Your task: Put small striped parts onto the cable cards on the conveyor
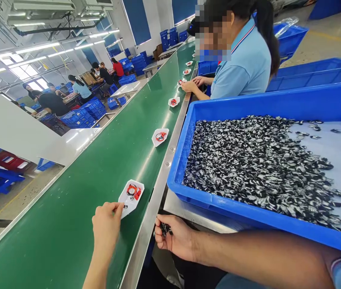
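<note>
We note the tray (132, 205) on the belt (83, 208), just ahead of the left hand (107, 218) and slightly to its right. Its long axis runs away from the left fingertips, slanting forward and right, roughly in line with the belt; the near end is the one at the hand. The left hand is clearly the nearer of the two.

Left hand: thumb and forefinger brought together at the tray's near end, other fingers curled in. We see a small black chip (125, 207) right by the fingertips; we cannot tell whether it is pinched or lying free in the tray.

Right hand (170, 235): fingers curled round a clump of chips (166, 229). It sits to the right of the left hand, across the rail (147, 228) and off the belt, so the rail lies between it and the tray.

Tray contents, beyond the left fingertips: a red-and-black ring (132, 190) toward the far end, a red part (137, 194) beside it.

Ahead and right of the right hand: the bin (218, 204), holding a broad heap (248, 160) of similar black-and-white chips. Farther ahead of both hands, well apart, we record a second tray (155, 139) on the belt.
</note>
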Demonstrator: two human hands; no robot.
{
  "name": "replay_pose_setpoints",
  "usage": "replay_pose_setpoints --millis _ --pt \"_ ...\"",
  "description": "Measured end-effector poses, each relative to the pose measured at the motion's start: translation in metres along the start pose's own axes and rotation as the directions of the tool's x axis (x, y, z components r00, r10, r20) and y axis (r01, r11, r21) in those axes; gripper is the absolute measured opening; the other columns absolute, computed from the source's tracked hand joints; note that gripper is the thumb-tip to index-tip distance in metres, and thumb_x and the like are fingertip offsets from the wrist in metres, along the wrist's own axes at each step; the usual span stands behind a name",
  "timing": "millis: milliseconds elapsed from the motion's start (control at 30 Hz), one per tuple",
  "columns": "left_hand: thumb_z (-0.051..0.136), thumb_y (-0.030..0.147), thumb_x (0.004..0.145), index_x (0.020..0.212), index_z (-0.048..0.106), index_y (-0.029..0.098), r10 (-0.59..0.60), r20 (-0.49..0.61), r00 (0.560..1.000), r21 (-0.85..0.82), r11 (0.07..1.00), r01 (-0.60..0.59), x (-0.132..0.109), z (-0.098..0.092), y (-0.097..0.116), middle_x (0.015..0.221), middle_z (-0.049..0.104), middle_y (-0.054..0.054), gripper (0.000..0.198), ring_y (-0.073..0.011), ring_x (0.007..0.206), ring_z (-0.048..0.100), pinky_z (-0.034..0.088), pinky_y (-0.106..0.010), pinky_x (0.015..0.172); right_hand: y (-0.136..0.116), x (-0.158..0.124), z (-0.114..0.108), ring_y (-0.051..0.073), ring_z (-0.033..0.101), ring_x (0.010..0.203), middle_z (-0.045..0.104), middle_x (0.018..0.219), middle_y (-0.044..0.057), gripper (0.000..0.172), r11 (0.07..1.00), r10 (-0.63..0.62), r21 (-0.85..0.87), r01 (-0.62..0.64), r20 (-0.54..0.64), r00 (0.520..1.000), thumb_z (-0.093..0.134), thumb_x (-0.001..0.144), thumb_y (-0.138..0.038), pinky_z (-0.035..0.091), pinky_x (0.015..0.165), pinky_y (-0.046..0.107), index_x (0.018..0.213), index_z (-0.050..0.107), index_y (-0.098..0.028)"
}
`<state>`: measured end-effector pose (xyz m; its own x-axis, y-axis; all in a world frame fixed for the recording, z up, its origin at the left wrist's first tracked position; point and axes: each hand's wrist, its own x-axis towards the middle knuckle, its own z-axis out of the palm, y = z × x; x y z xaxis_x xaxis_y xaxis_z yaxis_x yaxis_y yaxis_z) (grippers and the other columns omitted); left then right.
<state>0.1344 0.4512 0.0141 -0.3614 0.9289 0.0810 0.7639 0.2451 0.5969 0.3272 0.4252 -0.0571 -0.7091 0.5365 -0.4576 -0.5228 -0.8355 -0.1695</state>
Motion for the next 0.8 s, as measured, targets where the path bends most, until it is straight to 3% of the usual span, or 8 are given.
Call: replay_pose_setpoints --millis 100,200,267,333,400,533,800 --pt "0.057 0.040 0.072 0.065 0.067 0.025 0.134 -0.009 0.991 0.186 0.974 -0.130 0.000 0.000 0.000 0.067 0.056 -0.004 0.019 -0.0199 0.070 0.037 0.020 -0.030 0.063 0.001 0.001 0.000 0.009 0.045 0.048 0.045 0.059 -0.001 0.019 1.000 -0.006 -0.008 0.006 0.001 1.000 0.044 0.083 -0.026 0.036 0.050 0.020 0.069 0.046 -0.014" --pt "0.048 0.037 0.081 0.076 0.067 0.023 0.245 -0.099 0.964 0.307 0.929 -0.205 -0.014 0.004 0.006 0.076 0.058 -0.006 0.024 -0.0205 0.074 0.038 0.021 -0.031 0.063 0.003 0.002 -0.001 0.009 0.046 0.048 0.046 0.059 0.000 0.018 0.998 -0.046 -0.031 0.046 0.006 0.999 0.047 0.082 -0.026 0.037 0.050 0.020 0.070 0.048 -0.014" --pt "0.045 0.033 0.085 0.079 0.065 0.022 0.443 -0.117 0.889 0.375 0.849 -0.373 -0.034 0.013 0.014 0.077 0.058 -0.005 0.024 -0.0189 0.075 0.040 0.024 -0.031 0.064 0.004 0.003 -0.001 0.010 0.047 0.049 0.048 0.059 0.000 0.017 0.995 -0.094 -0.032 0.095 0.013 0.995 0.050 0.081 -0.026 0.038 0.050 0.021 0.070 0.050 -0.013" --pt "0.045 0.025 0.085 0.077 0.063 0.021 0.680 0.007 0.733 0.376 0.677 -0.632 -0.059 0.029 0.023 0.074 0.056 -0.002 0.020 -0.0161 0.075 0.043 0.029 -0.031 0.068 0.006 0.004 -0.001 0.010 0.049 0.052 0.051 0.062 0.001 0.014 0.988 -0.152 0.025 0.152 -0.006 0.988 0.052 0.079 -0.023 0.039 0.051 0.021 0.071 0.053 -0.012" --pt "0.049 0.021 0.083 0.080 0.062 0.019 0.753 0.077 0.653 0.373 0.586 -0.719 -0.080 0.048 0.030 0.083 0.058 -0.003 0.014 -0.0183 0.085 0.046 0.034 -0.035 0.078 0.008 0.007 -0.002 0.010 0.051 0.056 0.054 0.066 0.002 0.011 0.983 -0.150 0.103 0.153 -0.035 0.988 0.055 0.078 -0.022 0.042 0.054 0.020 0.074 0.055 -0.012" --pt "0.054 0.016 0.079 0.095 0.060 0.015 0.719 0.133 0.682 0.424 0.581 -0.695 -0.097 0.073 0.028 0.100 0.057 -0.004 0.018 -0.0237 0.104 0.044 0.026 -0.048 0.101 0.011 0.012 -0.008 0.012 0.056 0.064 0.059 0.069 0.002 0.016 0.984 -0.055 0.169 0.062 -0.045 0.997 0.059 0.078 -0.029 0.045 0.061 0.021 0.081 0.058 -0.013" --pt "0.035 0.011 0.085 0.104 0.055 0.016 0.718 0.140 0.681 0.271 0.634 -0.724 -0.095 0.074 0.007 0.102 0.057 -0.005 0.028 -0.0208 0.108 0.045 0.020 -0.049 0.107 0.011 0.016 -0.011 0.013 0.058 0.074 0.062 0.078 0.004 0.014 0.982 -0.006 0.190 0.007 -0.007 1.000 0.058 0.080 -0.024 0.046 0.072 0.021 0.085 0.060 -0.012"
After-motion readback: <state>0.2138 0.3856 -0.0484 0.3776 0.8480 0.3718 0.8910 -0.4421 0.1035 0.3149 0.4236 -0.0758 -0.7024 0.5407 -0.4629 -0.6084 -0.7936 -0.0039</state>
